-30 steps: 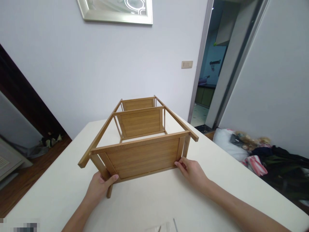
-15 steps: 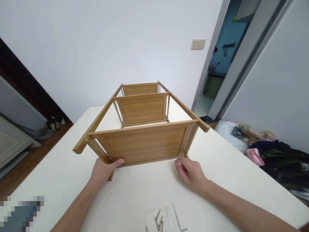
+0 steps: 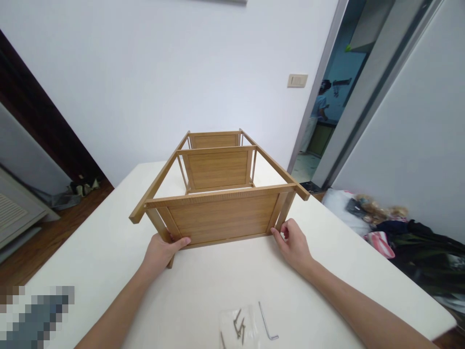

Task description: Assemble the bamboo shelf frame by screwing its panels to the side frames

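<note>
A wooden shelf rack (image 3: pixel 218 218) lies on its side on the white table, its several panels standing upright one behind another. My left hand (image 3: pixel 160 254) grips the near panel's lower left corner, thumb on the panel's face and the fingers hidden behind the frame. At the lower right corner, my right hand (image 3: pixel 292 245) is closed around the frame, fingers curled at the post. Closer to me lie a clear plastic bag (image 3: pixel 228 322) with several screws (image 3: pixel 239 327) and an L-shaped hex key (image 3: pixel 267 322).
The white table (image 3: pixel 203 286) reaches the wall behind the rack. Clothes (image 3: pixel 417 247) and bags are heaped off its right side. Beyond the doorway a person (image 3: pixel 318 109) stands in another room. A blurred-out patch (image 3: pixel 36 317) covers the lower left.
My right hand has moved up and right, onto the corner post. The rack's near left end has shifted slightly to the right. My left hand keeps its grip.
</note>
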`<state>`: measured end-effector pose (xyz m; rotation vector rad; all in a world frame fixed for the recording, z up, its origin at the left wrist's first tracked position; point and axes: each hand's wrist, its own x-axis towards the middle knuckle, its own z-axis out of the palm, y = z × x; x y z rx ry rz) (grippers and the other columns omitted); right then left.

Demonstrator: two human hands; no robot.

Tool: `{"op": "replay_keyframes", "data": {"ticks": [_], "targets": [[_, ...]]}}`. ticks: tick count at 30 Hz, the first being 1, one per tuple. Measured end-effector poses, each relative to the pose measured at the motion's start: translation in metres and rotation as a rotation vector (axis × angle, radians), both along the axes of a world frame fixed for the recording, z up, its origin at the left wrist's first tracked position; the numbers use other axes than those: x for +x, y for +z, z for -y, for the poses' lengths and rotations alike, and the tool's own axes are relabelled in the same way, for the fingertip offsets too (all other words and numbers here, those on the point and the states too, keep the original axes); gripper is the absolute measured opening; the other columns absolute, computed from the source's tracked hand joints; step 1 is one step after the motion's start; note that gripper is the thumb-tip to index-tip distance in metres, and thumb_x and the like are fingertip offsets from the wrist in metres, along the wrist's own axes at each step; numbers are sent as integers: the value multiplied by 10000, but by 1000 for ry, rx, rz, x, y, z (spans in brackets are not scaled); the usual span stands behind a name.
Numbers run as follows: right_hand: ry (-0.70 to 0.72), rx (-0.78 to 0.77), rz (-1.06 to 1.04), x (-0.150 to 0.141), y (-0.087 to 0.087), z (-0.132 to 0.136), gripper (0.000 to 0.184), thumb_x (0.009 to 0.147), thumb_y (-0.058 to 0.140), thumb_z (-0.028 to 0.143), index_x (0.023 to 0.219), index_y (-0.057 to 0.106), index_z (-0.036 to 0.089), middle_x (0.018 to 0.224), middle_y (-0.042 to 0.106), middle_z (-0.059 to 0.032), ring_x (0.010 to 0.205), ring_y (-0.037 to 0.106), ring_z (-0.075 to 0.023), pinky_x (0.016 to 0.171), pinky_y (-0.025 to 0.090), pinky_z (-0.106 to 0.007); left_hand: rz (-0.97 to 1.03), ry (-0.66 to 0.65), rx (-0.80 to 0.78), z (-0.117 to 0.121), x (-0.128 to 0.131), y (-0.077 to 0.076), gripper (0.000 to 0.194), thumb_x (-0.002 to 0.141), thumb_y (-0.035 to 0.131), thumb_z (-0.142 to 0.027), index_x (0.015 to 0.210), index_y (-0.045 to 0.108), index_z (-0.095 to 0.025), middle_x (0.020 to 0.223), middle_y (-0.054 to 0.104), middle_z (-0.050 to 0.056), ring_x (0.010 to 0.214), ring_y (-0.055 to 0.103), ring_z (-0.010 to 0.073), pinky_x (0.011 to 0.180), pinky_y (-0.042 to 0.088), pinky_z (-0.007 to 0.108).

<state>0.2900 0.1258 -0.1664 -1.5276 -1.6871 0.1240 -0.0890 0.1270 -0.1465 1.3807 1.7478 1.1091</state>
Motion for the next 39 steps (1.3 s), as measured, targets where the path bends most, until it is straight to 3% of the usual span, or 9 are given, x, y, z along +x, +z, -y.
{"op": "replay_keyframes", "data": {"ticks": [3, 6, 8, 12, 21, 25, 31, 39], "targets": [[-23, 9, -138, 2, -1, -3, 260, 837, 558, 438, 888, 395, 243, 806, 497, 5, 661, 513, -161, 561, 403, -288, -4, -5, 2, 2, 2, 3, 373, 577, 796, -427, 804, 696, -148, 836, 771, 86, 843, 706, 297, 693, 569, 337], [-10, -119, -193, 5, -1, -6, 339, 838, 543, 481, 1023, 414, 228, 770, 534, 18, 640, 535, -172, 569, 419, -301, -1, -13, 7, 5, 4, 5, 399, 573, 796, -432, 827, 698, -140, 859, 771, 93, 849, 708, 293, 707, 563, 332], [39, -185, -122, 6, -1, -7, 274, 855, 506, 478, 966, 460, 233, 720, 543, 25, 623, 521, -172, 594, 413, -309, 14, -17, 22, 9, 6, 6, 413, 567, 795, -437, 831, 695, -135, 856, 770, 97, 843, 709, 294, 701, 561, 332], [66, -160, -71, 5, -1, 1, 212, 858, 483, 447, 852, 473, 235, 733, 553, 10, 658, 515, -181, 629, 400, -316, 61, -21, 62, 27, 9, 6, 424, 557, 799, -440, 827, 685, -133, 849, 766, 96, 826, 709, 290, 699, 563, 337], [106, -120, -74, 4, -4, 71, 211, 870, 457, 438, 892, 476, 229, 820, 567, -15, 736, 542, -200, 677, 422, -331, 186, -22, 117, 100, 7, 1, 446, 536, 814, -440, 842, 683, -143, 869, 766, 89, 816, 716, 264, 739, 574, 334], [107, -93, -89, 4, 1, 94, 197, 860, 463, 421, 884, 488, 227, 815, 578, -20, 721, 547, -198, 672, 435, -334, 188, -2, 167, 120, 10, 1, 484, 516, 818, -447, 857, 687, -130, 877, 768, 108, 829, 718, 289, 744, 576, 360], [105, -68, -141, 7, 5, 99, 160, 813, 524, 388, 802, 532, 229, 728, 584, -11, 638, 545, -182, 615, 446, -320, 187, -60, 160, 119, 9, -1, 452, 562, 801, -436, 882, 686, -138, 930, 771, 118, 881, 722, 311, 772, 586, 366], [130, -70, -104, 11, -1, 116, 239, 795, 541, 289, 1017, 562, 202, 896, 623, -50, 785, 579, -201, 720, 462, -337, 171, -51, 113, 115, 4, -9, 469, 592, 800, -428, 940, 673, -141, 973, 766, 116, 930, 717, 307, 845, 572, 387]]}}
